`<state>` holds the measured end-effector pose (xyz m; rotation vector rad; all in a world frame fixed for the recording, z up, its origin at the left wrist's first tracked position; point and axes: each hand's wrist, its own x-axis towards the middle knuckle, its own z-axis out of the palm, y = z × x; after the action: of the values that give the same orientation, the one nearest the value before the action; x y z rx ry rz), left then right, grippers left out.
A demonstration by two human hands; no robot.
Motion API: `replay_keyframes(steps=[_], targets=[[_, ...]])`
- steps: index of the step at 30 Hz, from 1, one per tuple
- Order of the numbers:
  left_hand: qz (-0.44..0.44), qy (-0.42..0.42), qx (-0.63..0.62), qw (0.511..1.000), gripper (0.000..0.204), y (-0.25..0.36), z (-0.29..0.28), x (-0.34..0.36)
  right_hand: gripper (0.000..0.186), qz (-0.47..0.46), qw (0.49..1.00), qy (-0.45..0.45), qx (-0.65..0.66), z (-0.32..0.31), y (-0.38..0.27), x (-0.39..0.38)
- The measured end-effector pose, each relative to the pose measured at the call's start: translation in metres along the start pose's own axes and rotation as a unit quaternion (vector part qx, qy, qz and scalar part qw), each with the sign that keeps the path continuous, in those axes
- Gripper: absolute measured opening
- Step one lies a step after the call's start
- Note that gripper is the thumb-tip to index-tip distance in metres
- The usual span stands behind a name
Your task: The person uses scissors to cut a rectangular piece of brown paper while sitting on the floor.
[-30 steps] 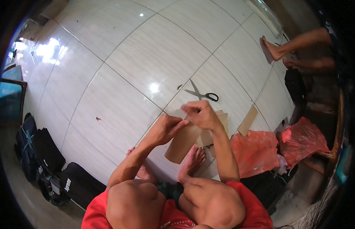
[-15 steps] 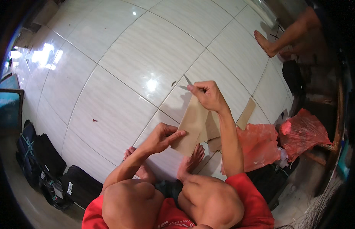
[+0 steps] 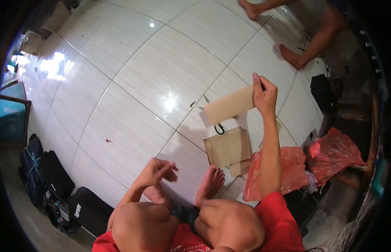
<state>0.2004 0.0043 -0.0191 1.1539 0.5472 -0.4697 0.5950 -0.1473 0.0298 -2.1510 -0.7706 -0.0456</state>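
Note:
My right hand (image 3: 265,95) is raised and closed on one end of a flat brown cardboard strip (image 3: 230,104), held above the floor. Partly hidden behind that strip is a pair of scissors with a dark handle (image 3: 220,129); the blade tips peek out past its left edge. Nothing is in my left hand (image 3: 160,171), which hovers near my left foot with its fingers loosely apart and a little blurred. Below the scissors, beside my right foot, several brown cardboard pieces (image 3: 227,147) are stacked on the tiles.
Red plastic bags (image 3: 335,149) sit at the right beside a wooden shelf. Another person's bare feet (image 3: 292,56) stand on the tiled floor (image 3: 132,105) at the upper right. Black bags (image 3: 88,210) line the lower left, near a framed board (image 3: 12,119).
My right hand has let go of the scissors and now grips the cardboard strip, farther right. My left hand has released the cardboard and drawn back. Another foot has come into view at the top.

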Motion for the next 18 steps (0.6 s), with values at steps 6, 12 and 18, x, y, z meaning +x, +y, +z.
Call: replay_keyframes(steps=[6,12,18], targets=[[0.098,-0.060,-0.395,0.912,0.103,0.087,0.012,0.054,0.029,-0.465,0.884,0.015,-0.042,0.048,-0.099,-0.085],[0.266,-0.108,-0.625,0.726,0.079,0.114,0.005,0.065,0.038,-0.574,0.815,-0.062,0.055,0.082,-0.130,-0.138],[0.343,-0.125,-0.559,0.745,0.060,0.097,-0.014,0.057,0.068,-0.411,0.898,-0.114,0.105,0.064,-0.135,-0.157]])
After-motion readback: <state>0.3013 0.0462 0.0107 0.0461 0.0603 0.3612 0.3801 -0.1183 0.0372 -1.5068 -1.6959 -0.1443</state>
